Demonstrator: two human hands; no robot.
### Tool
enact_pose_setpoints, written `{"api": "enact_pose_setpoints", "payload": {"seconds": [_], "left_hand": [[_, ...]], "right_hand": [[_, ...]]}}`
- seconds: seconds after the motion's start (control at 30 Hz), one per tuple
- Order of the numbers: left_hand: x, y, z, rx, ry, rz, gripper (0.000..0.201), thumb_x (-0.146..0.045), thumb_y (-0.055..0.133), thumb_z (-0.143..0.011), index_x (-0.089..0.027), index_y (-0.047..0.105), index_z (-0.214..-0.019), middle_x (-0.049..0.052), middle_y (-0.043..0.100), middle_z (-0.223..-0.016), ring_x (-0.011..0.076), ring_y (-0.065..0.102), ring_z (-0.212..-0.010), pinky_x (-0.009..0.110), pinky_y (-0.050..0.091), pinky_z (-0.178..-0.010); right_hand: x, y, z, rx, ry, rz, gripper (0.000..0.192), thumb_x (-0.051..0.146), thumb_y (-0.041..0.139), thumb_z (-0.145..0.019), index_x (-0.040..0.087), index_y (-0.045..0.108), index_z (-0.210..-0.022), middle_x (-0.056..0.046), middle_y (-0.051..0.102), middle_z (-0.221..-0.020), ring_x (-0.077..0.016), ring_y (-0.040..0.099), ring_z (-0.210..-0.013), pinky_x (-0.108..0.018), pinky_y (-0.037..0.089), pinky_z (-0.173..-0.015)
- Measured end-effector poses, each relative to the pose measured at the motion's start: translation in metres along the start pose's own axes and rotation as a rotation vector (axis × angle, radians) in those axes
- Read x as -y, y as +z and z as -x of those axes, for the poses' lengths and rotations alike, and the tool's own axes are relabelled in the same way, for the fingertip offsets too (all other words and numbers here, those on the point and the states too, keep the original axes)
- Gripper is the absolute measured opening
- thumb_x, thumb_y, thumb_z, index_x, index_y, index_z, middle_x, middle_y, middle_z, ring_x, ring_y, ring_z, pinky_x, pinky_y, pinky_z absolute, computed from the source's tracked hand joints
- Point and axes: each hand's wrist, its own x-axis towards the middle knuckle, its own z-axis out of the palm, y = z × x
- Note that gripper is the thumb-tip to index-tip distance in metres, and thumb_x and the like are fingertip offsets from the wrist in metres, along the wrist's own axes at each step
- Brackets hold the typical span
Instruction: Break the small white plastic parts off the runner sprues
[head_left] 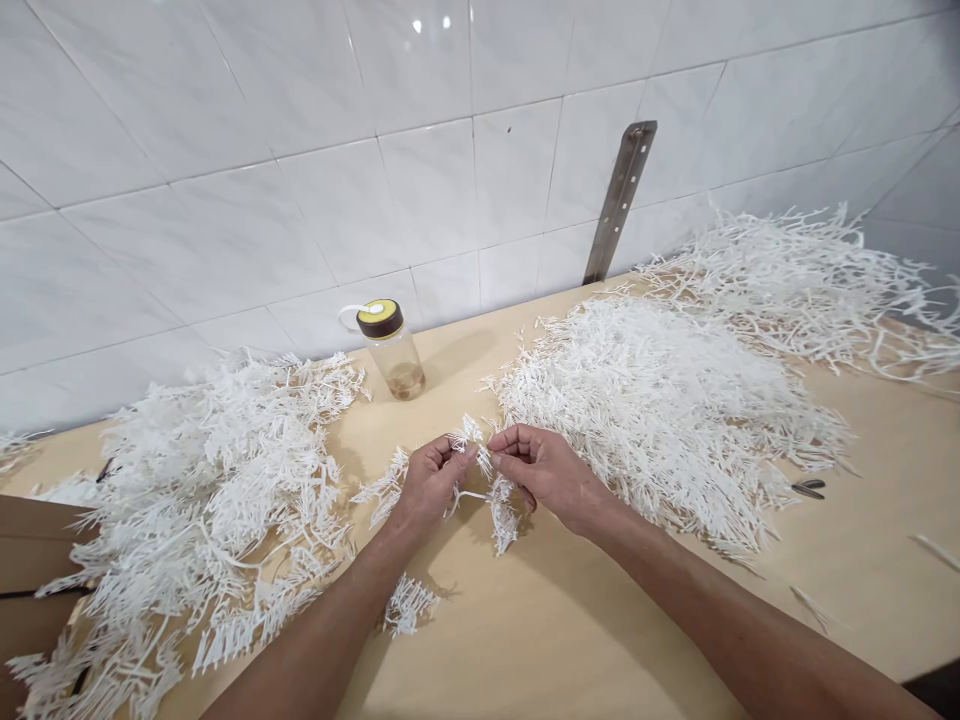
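My left hand is closed in a pinch on a white, branched plastic-looking sprig, raised over the table. Close beside it, my right hand has thumb and forefinger pressed together at the sprig's right side. Part of a sprig hangs down between the hands, with a pale stem curving below the left one; whether it joins the held piece I cannot tell. Another sprig lies just left of my left hand. A small loose sprig rests nearer to me, by my left forearm.
White sprigs form a heap at left. Thin, short white pieces make a pile at right, with longer strands behind. A lidded bottle stands by the tiled wall. A metal strip leans there. Cardboard sits far left.
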Motion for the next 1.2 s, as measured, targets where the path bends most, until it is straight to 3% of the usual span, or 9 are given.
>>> {"api": "enact_pose_setpoints", "payload": {"seconds": [0.2,0.27,0.43,0.67,0.87,1.07,1.2], "left_hand": [[0.004,-0.002,-0.003,0.050,0.038,-0.067,0.037,-0.049,0.075,-0.074,-0.014,0.063,-0.075,-0.002,0.054,-0.064,0.0100,0.045,-0.059,0.023,0.037,-0.058],[0.006,-0.002,-0.004,0.053,0.079,-0.131,0.037,-0.050,0.073,-0.076,-0.014,0.063,-0.075,0.000,0.057,-0.067,0.0119,0.049,-0.064,0.024,0.040,-0.062],[0.006,-0.002,-0.003,0.029,0.129,-0.214,0.035,-0.050,0.072,-0.077,-0.015,0.064,-0.075,0.000,0.059,-0.067,0.0124,0.051,-0.064,0.024,0.040,-0.063],[0.005,-0.002,-0.002,0.010,0.078,-0.128,0.038,-0.050,0.075,-0.074,-0.015,0.063,-0.070,-0.003,0.053,-0.059,0.0095,0.043,-0.056,0.022,0.035,-0.056],[0.009,-0.002,-0.004,-0.015,0.051,-0.147,0.037,-0.049,0.074,-0.074,-0.016,0.059,-0.069,-0.004,0.048,-0.058,0.0084,0.041,-0.054,0.021,0.033,-0.052],[0.005,-0.003,-0.007,-0.062,0.008,-0.092,0.039,-0.051,0.076,-0.072,-0.017,0.057,-0.069,-0.005,0.047,-0.053,0.0071,0.039,-0.047,0.020,0.029,-0.046],[0.003,-0.003,-0.005,-0.009,-0.040,-0.037,0.042,-0.052,0.079,-0.068,-0.016,0.058,-0.067,-0.005,0.045,-0.049,0.0058,0.036,-0.043,0.019,0.025,-0.043]], "right_hand": [[0.000,0.000,-0.001,0.138,0.011,0.006,0.024,0.040,0.064,-0.082,0.016,0.065,-0.088,0.006,0.049,-0.060,-0.0050,0.039,-0.040,-0.020,0.038,-0.037],[0.000,-0.001,-0.001,0.131,0.022,0.028,0.027,0.043,0.064,-0.082,0.016,0.065,-0.084,0.006,0.047,-0.057,-0.0051,0.037,-0.038,-0.020,0.037,-0.036],[0.000,-0.001,-0.002,0.045,0.072,0.068,0.029,0.045,0.066,-0.080,0.017,0.063,-0.080,0.006,0.048,-0.054,-0.0061,0.038,-0.036,-0.022,0.034,-0.036],[0.000,-0.003,0.000,0.139,0.026,0.145,0.027,0.045,0.058,-0.087,0.019,0.060,-0.083,0.006,0.048,-0.056,-0.0092,0.043,-0.041,-0.023,0.035,-0.041],[0.004,0.003,0.006,0.054,-0.204,0.437,0.018,0.029,0.050,-0.091,0.018,0.057,-0.078,0.001,0.056,-0.071,-0.0128,0.048,-0.063,-0.026,0.038,-0.057],[0.013,0.013,0.022,0.179,-0.337,0.505,0.016,0.026,0.049,-0.092,0.020,0.055,-0.079,0.002,0.054,-0.069,-0.0122,0.045,-0.062,-0.025,0.035,-0.055],[0.017,0.003,0.014,-0.029,-0.294,0.456,0.018,0.031,0.050,-0.092,0.019,0.060,-0.082,-0.001,0.060,-0.073,-0.0144,0.052,-0.064,-0.026,0.042,-0.057]]}}
